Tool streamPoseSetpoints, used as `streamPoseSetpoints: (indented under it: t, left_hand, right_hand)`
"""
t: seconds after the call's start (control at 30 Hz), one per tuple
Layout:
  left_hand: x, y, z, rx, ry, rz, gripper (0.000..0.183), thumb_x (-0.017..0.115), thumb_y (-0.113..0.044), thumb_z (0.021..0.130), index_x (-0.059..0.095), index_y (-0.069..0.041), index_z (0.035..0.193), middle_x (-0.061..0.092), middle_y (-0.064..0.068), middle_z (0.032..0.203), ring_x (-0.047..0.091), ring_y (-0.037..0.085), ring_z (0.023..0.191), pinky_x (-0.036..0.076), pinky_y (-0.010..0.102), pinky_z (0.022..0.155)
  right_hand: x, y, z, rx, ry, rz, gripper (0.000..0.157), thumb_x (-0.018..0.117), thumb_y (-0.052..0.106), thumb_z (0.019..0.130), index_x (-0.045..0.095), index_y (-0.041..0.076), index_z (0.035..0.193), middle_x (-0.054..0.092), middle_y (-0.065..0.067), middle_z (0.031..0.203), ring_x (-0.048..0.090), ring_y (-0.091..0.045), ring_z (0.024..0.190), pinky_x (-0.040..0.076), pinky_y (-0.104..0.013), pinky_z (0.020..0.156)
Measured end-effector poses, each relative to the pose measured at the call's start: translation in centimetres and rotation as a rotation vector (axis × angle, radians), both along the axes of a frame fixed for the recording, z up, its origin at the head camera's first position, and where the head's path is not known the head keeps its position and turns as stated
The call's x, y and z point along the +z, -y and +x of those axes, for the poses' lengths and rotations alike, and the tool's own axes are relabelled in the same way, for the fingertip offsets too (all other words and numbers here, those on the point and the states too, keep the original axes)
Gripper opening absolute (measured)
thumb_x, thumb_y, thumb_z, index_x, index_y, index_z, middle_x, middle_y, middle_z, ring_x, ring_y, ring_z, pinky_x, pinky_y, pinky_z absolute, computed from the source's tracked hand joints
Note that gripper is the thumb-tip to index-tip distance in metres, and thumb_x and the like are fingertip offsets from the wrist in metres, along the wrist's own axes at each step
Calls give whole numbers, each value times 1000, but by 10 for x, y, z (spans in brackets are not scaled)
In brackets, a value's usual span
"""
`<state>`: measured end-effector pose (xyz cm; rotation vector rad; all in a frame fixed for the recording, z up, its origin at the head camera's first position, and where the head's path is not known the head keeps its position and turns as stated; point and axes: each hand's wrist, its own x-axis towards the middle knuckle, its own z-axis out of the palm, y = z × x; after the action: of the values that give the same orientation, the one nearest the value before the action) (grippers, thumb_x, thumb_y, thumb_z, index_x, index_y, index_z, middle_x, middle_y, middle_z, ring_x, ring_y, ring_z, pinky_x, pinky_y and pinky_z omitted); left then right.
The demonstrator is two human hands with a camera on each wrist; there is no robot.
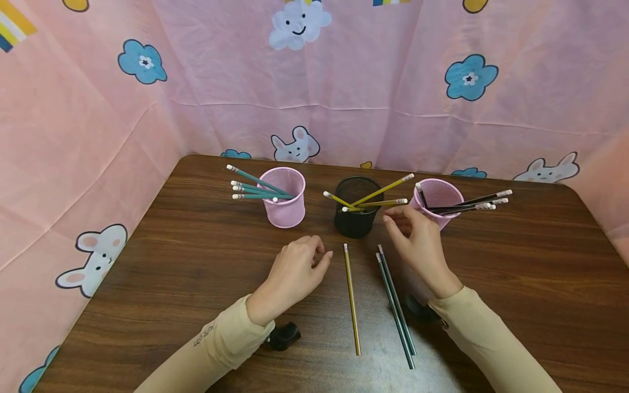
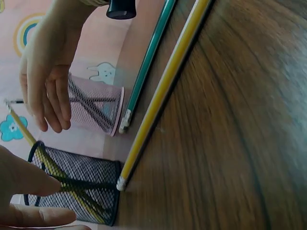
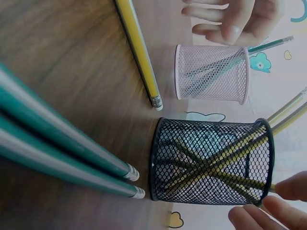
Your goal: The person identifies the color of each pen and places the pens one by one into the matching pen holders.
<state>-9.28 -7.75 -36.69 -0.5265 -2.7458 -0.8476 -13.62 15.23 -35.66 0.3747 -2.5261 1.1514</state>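
My left hand hovers over the table, fingers loosely bent, holding nothing. Right of it lies a yellow pencil, eraser end toward a black mesh cup. The cup holds several yellow pencils leaning outward. By its right rim is my right hand, fingers loosely bent beside the pencil ends; no grip shows. Two dark green pencils lie side by side below that hand. Teal pencils lean in the left pink mesh cup, black pencils in the right pink mesh cup.
All three cups stand in a row toward the far edge of the brown wooden table. A pink patterned cloth hangs behind and at the sides. Dark wrist devices sit under the cuffs.
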Motion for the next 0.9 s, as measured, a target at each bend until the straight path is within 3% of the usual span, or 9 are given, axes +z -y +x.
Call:
streamPoseSetpoints:
  t: [0.3, 0.57, 0.9]
  left_hand:
    - [3, -25, -5, -16, 46, -105, 18, 68, -23, 87, 59, -11, 75, 51, -4, 62, 51, 14, 52, 33, 26, 43]
    - [2, -49, -13, -82, 46, -230, 25, 66, -27, 88, 57, -11, 70, 55, 0, 63, 62, 23, 58, 40, 31, 44]
    - [-3, -70, -20, -131, 78, -328, 28, 66, -29, 87, 57, -12, 66, 61, 5, 65, 64, 24, 61, 44, 35, 46]
  right_hand:
    - [-1, -16, 15, 17, 14, 47, 17, 63, 6, 88, 65, -1, 102, 72, -13, 91, 70, -25, 82, 55, -42, 74]
    - [-3, -27, 25, 33, 14, 89, 20, 63, 2, 86, 64, 1, 105, 72, -10, 89, 69, -23, 80, 56, -40, 72]
    - [-5, -36, 35, 35, 19, 111, 22, 64, 2, 86, 63, 2, 108, 72, -9, 89, 70, -22, 76, 56, -38, 68]
